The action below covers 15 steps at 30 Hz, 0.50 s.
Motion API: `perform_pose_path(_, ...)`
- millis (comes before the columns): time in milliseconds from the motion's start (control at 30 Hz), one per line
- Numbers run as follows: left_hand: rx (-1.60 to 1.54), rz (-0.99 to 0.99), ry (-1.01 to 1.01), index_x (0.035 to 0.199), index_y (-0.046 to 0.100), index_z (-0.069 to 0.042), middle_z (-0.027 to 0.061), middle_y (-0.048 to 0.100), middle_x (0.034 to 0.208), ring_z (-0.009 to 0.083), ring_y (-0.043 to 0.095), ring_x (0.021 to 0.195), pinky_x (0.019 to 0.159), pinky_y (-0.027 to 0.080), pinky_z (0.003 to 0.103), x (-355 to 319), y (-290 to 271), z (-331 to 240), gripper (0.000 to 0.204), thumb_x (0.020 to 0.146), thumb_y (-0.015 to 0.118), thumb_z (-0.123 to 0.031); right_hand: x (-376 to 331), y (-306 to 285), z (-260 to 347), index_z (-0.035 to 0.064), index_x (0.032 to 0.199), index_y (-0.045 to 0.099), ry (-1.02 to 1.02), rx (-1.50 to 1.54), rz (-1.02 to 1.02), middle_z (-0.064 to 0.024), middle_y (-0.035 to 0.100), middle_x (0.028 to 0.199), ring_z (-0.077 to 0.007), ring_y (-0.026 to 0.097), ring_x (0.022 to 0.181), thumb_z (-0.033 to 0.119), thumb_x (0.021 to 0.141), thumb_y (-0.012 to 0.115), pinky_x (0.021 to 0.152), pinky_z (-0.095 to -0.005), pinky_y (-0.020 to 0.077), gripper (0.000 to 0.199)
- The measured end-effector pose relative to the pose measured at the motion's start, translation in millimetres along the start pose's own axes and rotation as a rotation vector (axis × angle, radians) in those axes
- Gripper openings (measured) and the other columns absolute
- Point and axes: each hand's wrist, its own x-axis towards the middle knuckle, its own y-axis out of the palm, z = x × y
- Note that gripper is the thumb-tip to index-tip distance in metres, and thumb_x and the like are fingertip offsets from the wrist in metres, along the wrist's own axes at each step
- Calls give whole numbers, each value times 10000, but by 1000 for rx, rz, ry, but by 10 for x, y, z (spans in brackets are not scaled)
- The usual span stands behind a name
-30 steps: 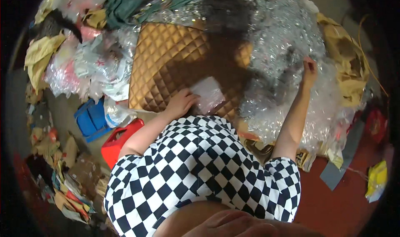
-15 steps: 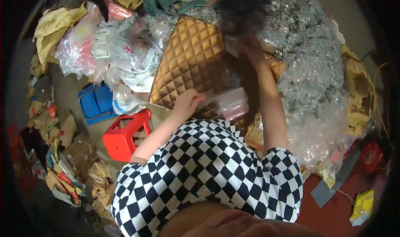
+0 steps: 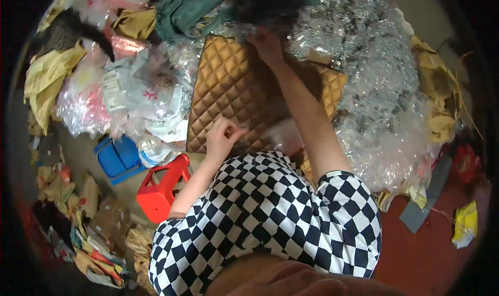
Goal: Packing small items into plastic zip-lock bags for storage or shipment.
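My left hand [image 3: 223, 137] is over the near left part of a gold-brown quilted board [image 3: 221, 69], thumb and fingertips pinched together. Whatever they pinch is too small to make out, and a blurred clear plastic bag [image 3: 287, 134] lies just right of it. Stretched to the far edge of the board is my right hand [image 3: 266, 45], its fingers curled in. A dark blurred shape [image 3: 267, 4] covers the spot beyond it, so what the fingers hold is hidden. Silver tinsel in clear plastic [image 3: 379, 72] is heaped along the board's right side.
Left of the board lie clear plastic bags [image 3: 148, 80] with pink and white contents, plus yellow-brown paper [image 3: 49, 82]. A red stool [image 3: 161, 187] and a blue folding stool [image 3: 118, 158] stand nearer me. Green cloth [image 3: 184, 10] is at the back; a cardboard box [image 3: 110, 218] sits lower left.
My right hand has moved away from me and left, to the board's far edge. My left hand has shifted slightly left, away from the clear bag. The whole view has shifted as well.
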Motion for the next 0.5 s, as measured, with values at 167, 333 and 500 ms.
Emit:
perform_pose_path(167,-63,4,73,871,619,-50,102,584,843,274,603,818,821,502,367,444,58,25,212,757,776,-135,287,-990,-704,83,1189,608,231,47,126,-179,678,919,-331,663,875,143,820,664,729,-409,506,378)
perform_pose_path(333,305,-144,383,856,660,-85,67,584,905,266,553,992,1032,330,516,650,-4,19,81,777,675,-87,713,-1677,-1324,100,1249,579,107,-534,226,-160,682,887,-334,670,838,141,838,594,688,-461,524,413)
perform_pose_path(500,375,-15,285,1228,630,-157,74,616,946,273,578,1013,1088,268,538,641,14,90,419,822,630,-55,821,-1855,-1941,160,1193,628,290,-962,193,-153,691,843,-350,674,842,268,865,574,654,-482,538,350)
